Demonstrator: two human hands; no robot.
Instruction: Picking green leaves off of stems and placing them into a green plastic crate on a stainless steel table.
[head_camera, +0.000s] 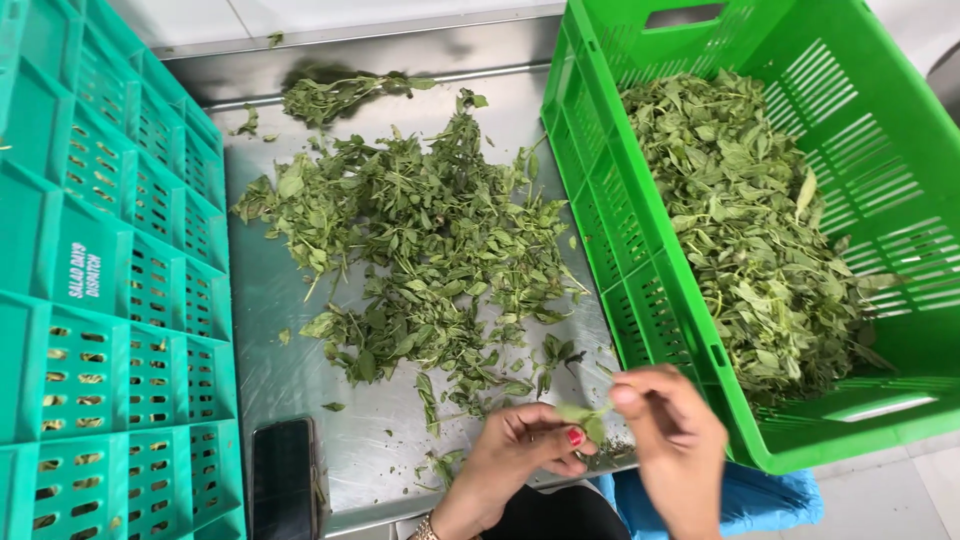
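Head view: a small leafy sprig (583, 413) is pinched between both hands at the near edge of the steel table (270, 330), just in front of the bright green crate (640, 290). The left hand (520, 450) closes on it from below with thumb and forefinger, and the right hand (675, 425) nips its other end with its fingertips. Doing this well probably means a light pinch close to the stem, so leaves come away whole and unbruised, with the hands kept over the table so bits fall on steel. Beyond the hands, a loose pile of herbs (420, 250) spreads across the table. The green crate on the right holds a heap of picked leaves (745, 230). A teal crate (110, 300) stands on the left, with a dark phone (282, 478) beside it.
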